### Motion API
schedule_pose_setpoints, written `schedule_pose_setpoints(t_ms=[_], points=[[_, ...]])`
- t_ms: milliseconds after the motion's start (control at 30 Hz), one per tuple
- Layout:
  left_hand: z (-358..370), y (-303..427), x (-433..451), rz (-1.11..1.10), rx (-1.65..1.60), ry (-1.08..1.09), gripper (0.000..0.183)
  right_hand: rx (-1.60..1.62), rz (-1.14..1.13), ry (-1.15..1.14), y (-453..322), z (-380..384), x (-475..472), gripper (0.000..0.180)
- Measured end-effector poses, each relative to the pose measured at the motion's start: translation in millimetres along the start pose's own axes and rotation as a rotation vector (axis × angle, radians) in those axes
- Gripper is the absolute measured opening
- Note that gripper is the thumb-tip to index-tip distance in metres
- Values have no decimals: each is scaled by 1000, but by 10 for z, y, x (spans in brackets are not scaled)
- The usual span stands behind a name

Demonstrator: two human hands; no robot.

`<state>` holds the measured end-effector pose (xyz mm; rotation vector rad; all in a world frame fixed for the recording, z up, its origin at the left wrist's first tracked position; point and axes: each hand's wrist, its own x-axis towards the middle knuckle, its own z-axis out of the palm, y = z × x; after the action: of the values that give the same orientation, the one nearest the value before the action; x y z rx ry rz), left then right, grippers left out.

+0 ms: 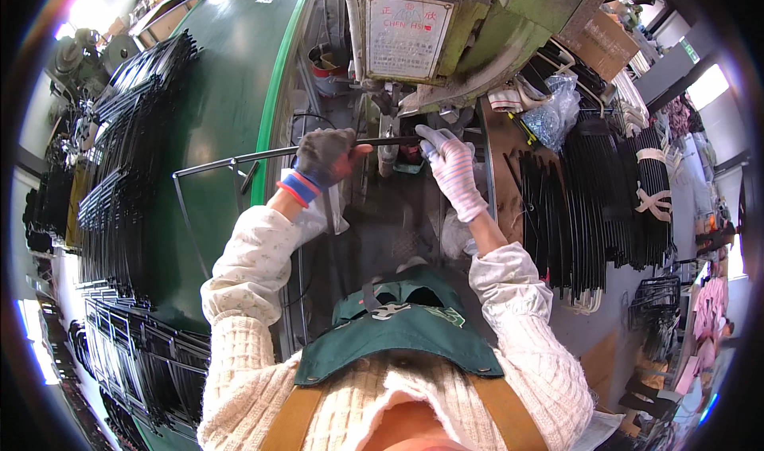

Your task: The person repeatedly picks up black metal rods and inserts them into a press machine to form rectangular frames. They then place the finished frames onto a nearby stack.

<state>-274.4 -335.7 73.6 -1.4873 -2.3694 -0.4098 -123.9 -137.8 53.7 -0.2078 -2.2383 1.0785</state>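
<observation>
My left hand (325,158), in a work glove with a dark coated palm and a blue and red cuff, grips a black metal tube frame (262,155). The frame's bent end and thin legs reach out leftward over the green table. At the tube's right end is my right hand (452,167), in a pale striped knit glove, its fingers on the tube and its thumb hidden. Between my hands the tube crosses just in front of the tooling (388,146) of a green riveting or press-type machine (471,39) with a metal plate bearing writing.
Stacked black tube frames (125,170) line the left of the green-topped table (227,81). On the right, bundled black tubes (573,212) lie by a brown board (504,182). A clear plastic bag of small metal parts (552,113) and a cardboard box (603,45) are behind.
</observation>
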Motion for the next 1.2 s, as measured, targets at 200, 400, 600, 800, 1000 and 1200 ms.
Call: schedule_pose_setpoints(t_ms=[200,400,600,800,1000,1200], points=[[122,-454,130,-21,9,-26,49,662,404,26,295,409,322,16],[172,-628,64,-41,-48,-86,48,202,369,-53,453,496,376,14],[152,-573,152,2,-65,-121,46,207,362,-60,407,437,373,19],[364,-900,229,-160,-206,-456,61,217,325,-176,317,284,289,27],[41,-874,647,-106,-327,-807,66,-351,362,-12,1159,-795,-376,21],[91,-835,590,-40,-282,-697,74,-1189,563,37,2421,-1956,-1040,21]])
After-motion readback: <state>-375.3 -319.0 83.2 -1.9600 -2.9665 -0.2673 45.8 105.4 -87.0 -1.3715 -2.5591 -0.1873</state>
